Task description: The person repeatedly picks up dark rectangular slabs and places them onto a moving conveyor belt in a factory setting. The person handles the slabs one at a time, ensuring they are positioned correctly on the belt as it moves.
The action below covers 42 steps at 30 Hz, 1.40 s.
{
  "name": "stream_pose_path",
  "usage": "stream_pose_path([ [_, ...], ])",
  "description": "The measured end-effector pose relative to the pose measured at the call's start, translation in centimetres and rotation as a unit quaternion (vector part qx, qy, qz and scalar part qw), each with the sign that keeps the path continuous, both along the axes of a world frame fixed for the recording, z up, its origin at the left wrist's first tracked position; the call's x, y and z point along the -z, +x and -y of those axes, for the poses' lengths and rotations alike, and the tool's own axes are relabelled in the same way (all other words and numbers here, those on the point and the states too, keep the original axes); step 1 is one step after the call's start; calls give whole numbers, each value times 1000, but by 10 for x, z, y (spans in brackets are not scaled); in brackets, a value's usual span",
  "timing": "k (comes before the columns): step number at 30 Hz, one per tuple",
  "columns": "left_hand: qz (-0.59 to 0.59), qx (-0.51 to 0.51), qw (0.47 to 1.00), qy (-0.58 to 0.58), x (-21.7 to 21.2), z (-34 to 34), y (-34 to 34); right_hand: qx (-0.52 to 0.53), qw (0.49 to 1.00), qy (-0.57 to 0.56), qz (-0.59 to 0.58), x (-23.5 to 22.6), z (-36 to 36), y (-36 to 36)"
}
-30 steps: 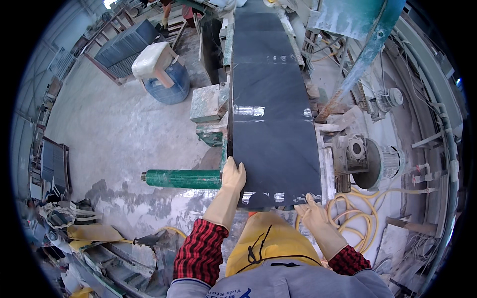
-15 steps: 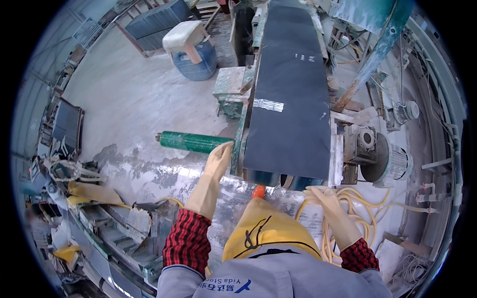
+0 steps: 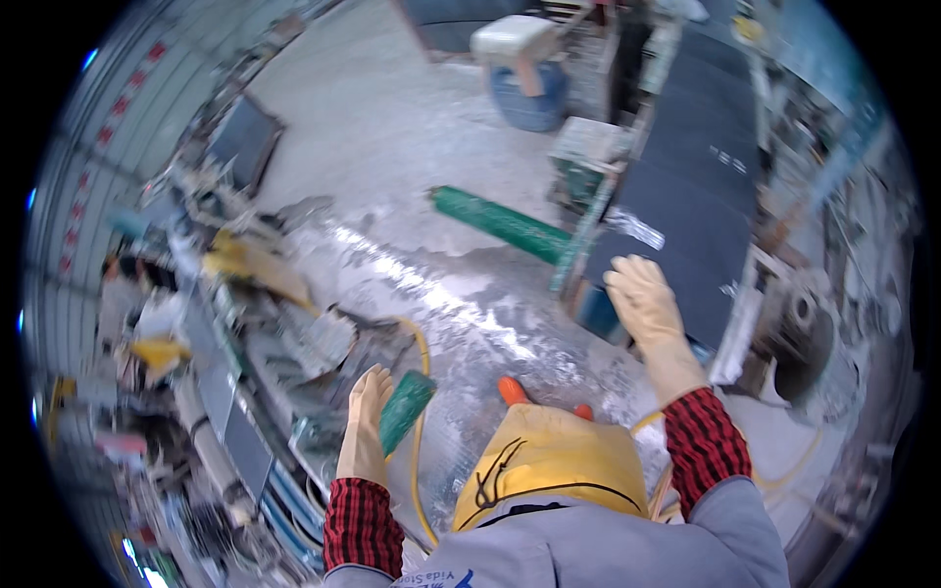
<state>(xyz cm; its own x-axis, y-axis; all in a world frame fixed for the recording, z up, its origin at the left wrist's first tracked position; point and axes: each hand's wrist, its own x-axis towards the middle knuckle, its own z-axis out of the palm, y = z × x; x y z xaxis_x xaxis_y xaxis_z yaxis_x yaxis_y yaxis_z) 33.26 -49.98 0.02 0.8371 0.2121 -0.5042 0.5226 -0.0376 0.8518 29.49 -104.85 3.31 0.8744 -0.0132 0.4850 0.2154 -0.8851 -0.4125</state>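
Observation:
Both my hands wear cream rubber gloves. At lower left my left hand (image 3: 369,404) has its fingers stretched out, beside the end of a short-looking green cylinder (image 3: 406,405); whether they touch I cannot tell. My right hand (image 3: 642,294) hovers over or rests on the near end of the dark conveyor belt (image 3: 686,186), fingers loosely bent, with nothing visible in it. A long green roller (image 3: 500,223) sticks out to the left from the side of the conveyor frame (image 3: 585,233). A silvery strip of tape (image 3: 634,227) lies across the belt.
A blue drum (image 3: 529,96) under a pale stool-like seat (image 3: 517,39) stands beyond the roller. Yellow hose (image 3: 423,490) runs over the wet floor (image 3: 461,323). Cluttered machinery lines the left; a motor (image 3: 799,323) sits right of the belt.
The view has turned left. My left hand has left the roller beside the conveyor for the green cylinder at lower left. My right hand has moved from the belt's right corner to over its near end.

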Motion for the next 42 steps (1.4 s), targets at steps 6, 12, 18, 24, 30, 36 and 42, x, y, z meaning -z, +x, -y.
stream_pose_path([
  [6,81,-183,977,68,-16,-119,-63,38,996,64,-49,20,21,-39],
  [12,158,-268,911,270,5,-237,-127,118,986,-2,-115,119,138,-129],
  [18,225,-368,839,331,-8,-297,-133,235,970,22,-52,162,124,-142],
  [24,185,-173,760,598,-1,-395,-136,94,968,185,-140,84,-131,-44],
  [30,200,-33,736,646,-23,-431,-84,7,967,184,-173,43,-248,-3],
  [36,167,-20,756,633,-42,-464,-28,-11,975,150,-164,32,-304,11],
  [42,131,-101,735,658,-30,-507,28,-26,981,129,-145,4,-355,31],
])
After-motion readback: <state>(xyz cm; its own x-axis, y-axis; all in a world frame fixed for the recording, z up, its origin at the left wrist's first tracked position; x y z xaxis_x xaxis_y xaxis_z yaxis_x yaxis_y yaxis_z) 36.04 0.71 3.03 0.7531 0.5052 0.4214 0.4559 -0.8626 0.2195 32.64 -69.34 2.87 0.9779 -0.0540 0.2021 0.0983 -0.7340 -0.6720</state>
